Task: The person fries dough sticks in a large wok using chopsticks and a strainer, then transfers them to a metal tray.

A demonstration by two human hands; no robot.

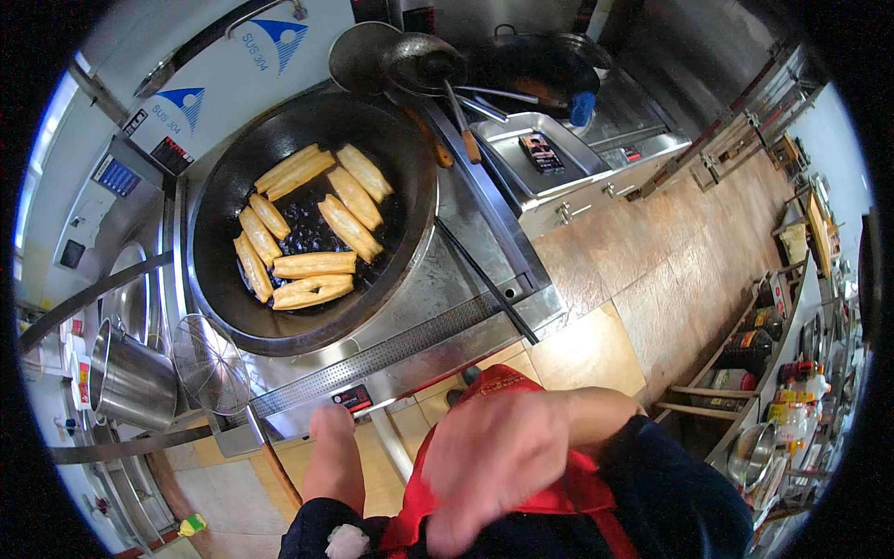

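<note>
My left hand (332,422) is at the front panel of the steel stove (447,342), beside a small dark label. Its fingers are hidden, so its grip cannot be made out. My right hand (499,447) is raised in front of my red apron (506,381), blurred by motion; nothing shows in it. Before me, a large black wok (408,175) holds dark oil and several golden fried dough sticks (314,265) lying around its middle. Long dark chopsticks (487,281) slant from the wok's right rim across the stove edge. A wire skimmer (211,363) leans at the front left.
A steel tray (506,164) with a phone-like dark item (540,152) stands right of the wok. Ladles and a strainer (424,63) lie behind. A steel pot (133,377) is at left. Bottles stand on a shelf (744,335) at far right, beyond the tiled floor (601,244).
</note>
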